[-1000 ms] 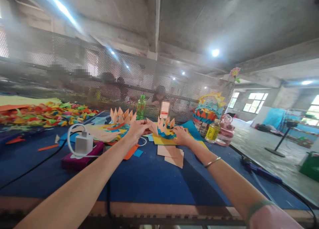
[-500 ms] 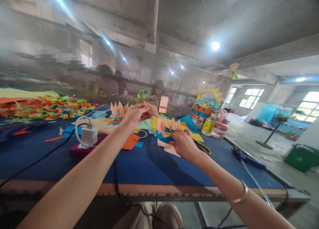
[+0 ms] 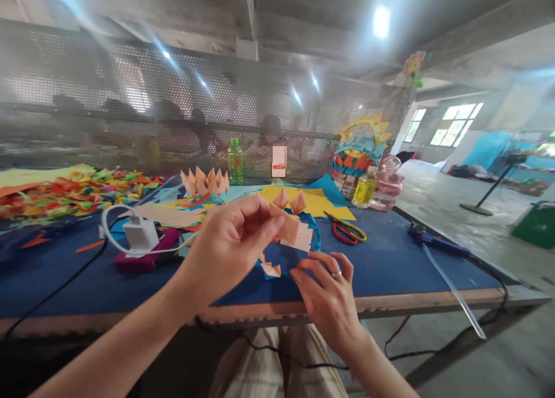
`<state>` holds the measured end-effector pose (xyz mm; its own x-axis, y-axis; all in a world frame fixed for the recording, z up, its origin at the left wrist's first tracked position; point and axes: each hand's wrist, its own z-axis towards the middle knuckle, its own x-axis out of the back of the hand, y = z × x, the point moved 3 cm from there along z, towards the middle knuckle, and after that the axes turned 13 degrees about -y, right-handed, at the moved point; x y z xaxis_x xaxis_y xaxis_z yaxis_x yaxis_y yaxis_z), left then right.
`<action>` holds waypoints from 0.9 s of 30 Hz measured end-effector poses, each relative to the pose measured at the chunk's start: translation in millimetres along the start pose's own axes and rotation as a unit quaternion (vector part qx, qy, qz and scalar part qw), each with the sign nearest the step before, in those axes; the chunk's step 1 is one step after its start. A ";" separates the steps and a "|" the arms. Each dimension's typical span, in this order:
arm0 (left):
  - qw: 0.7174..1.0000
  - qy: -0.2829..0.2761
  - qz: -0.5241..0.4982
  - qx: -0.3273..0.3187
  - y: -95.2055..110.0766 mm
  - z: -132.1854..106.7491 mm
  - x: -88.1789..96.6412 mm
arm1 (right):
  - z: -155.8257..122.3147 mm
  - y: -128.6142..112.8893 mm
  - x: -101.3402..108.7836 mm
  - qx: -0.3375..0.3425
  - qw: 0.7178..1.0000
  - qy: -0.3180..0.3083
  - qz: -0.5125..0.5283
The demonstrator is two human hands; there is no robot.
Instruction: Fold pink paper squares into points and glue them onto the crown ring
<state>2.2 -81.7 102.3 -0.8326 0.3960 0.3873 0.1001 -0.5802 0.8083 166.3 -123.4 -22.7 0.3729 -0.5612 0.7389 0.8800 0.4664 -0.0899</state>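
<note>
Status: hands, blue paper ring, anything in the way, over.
Left hand pinches peach paper. Right hand at blue paper ring, near edge. Scissors right of it, seemingly not obstructing.

Sporting a slim silver-coloured ring [image 3: 337,274] on the right hand [image 3: 327,288], right there! Wearing pale cream trousers [image 3: 243,366] down below, loose and softly creased. And showing bare forearms [image 3: 125,337] up top!

The blue ring with peach points [image 3: 318,241] now sits nearer the front edge of the table [image 3: 385,265], peach slips [image 3: 302,238] showing inside its outline. The left hand [image 3: 232,242], with its peach paper [image 3: 288,227], and the right hand [image 3: 330,288] have come closer too, leaving the scissors [image 3: 346,233] in full view
</note>
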 end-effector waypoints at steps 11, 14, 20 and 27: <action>0.970 -0.130 0.144 0.146 -27.3 31.5 -23.8 | -14.8 -6.3 2.1 -0.024 0.996 0.058 0.067; 0.962 -0.144 0.163 0.162 -35.1 32.7 -26.4 | -17.7 -5.1 1.5 -0.015 0.994 0.080 0.071; 0.949 -0.167 0.177 0.198 -53.1 22.9 -24.3 | -10.8 -2.5 -0.9 -0.048 0.993 0.059 0.086; 0.935 -0.205 0.181 0.225 -58.5 19.4 -23.7 | -10.7 -3.7 3.7 -0.063 0.993 0.052 0.086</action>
<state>26.6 -43.3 54.4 -0.4300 0.5255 0.7341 0.6301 -0.4076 0.6609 167.6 -134.5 -26.7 0.5435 -0.5515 0.6328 0.8280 0.4760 -0.2963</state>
